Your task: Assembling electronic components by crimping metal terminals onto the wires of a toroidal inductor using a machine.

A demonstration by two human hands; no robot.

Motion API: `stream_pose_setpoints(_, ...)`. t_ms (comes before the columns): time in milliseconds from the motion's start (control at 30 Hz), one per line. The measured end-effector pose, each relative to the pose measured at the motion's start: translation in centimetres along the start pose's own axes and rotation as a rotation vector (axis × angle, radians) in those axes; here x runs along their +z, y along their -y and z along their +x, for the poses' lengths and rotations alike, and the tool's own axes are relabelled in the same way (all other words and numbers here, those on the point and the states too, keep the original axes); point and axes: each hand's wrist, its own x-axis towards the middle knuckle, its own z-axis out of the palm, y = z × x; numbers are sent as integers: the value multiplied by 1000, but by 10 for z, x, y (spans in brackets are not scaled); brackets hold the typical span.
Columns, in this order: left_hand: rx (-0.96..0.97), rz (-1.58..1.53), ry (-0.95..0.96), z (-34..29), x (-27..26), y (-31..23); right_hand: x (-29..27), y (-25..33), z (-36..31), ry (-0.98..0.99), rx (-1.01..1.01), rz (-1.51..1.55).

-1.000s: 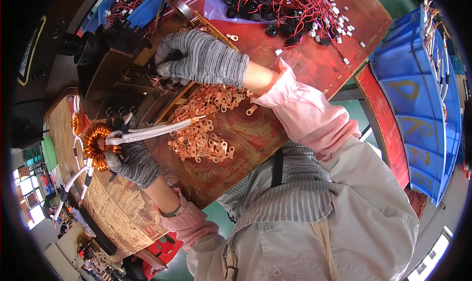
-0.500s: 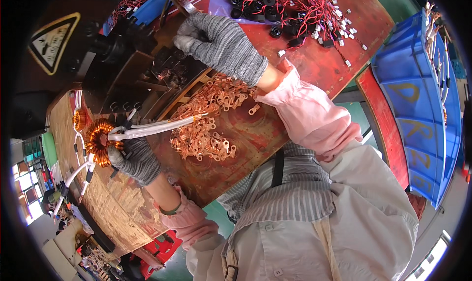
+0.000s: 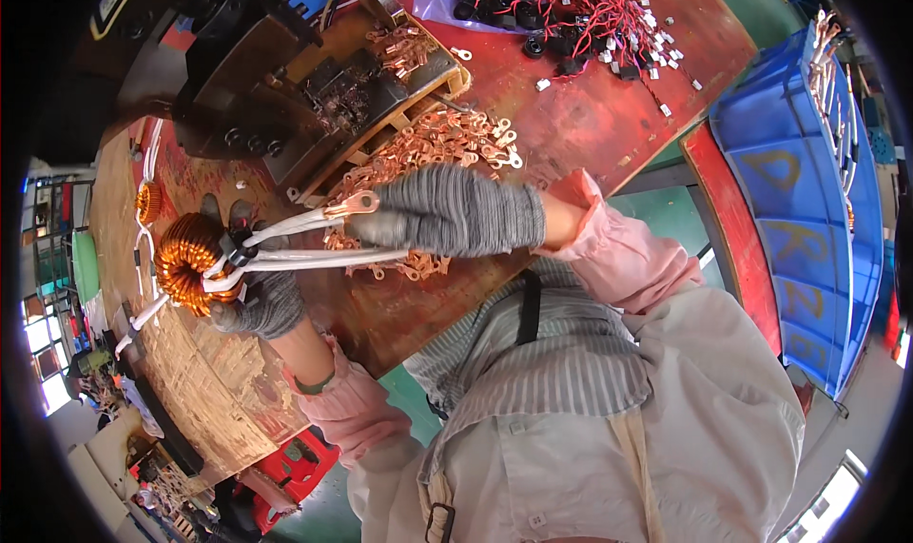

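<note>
My left hand [image 3: 262, 305], in a grey knitted glove, grips a copper-wound ring coil [image 3: 190, 262] from below. Two white-sleeved leads [image 3: 319, 258] stretch from the coil toward my right hand. A copper ring terminal [image 3: 359, 203] sits at the tip of the upper lead, against the glove. My right hand [image 3: 466, 210], gloved alike, has its fingers drawn together between the lead ends. Its fingertips are smeared by motion, so what they pinch is hidden. Under and behind this hand lies a pile of loose copper ring terminals [image 3: 437, 144].
A dark metal machine [image 3: 247, 87] with a wooden-edged tray stands beyond the coil. Black parts with red wires and white connectors [image 3: 590, 20] lie on the red worktable [image 3: 618, 134]. Another coil [image 3: 148, 203] lies at left. A blue bin [image 3: 799, 210] holding white leads stands at right.
My right hand has come down from the machine to the lead ends. The coil has turned in my left hand, and the upper lead with its terminal now points right.
</note>
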Motion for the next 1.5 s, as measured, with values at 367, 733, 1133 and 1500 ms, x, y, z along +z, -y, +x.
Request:
stream_pose_setpoints(367, -6, -80, 243, -12, -12, 5, -3, 14, -9, -145, -67, 395)
stream_pose_setpoints(733, -202, -448, 546, 6, -7, -8, -38, -23, -23, -175, -11, -815)
stream_pose_setpoints(1133, -69, -315, 428, 12, -4, -6, -13, -34, -2, 1, -105, -1170)
stream_pose_setpoints(1500, -173, -398, 402, 13, -18, -2, -14, -41, -2, 19, -160, -1072)
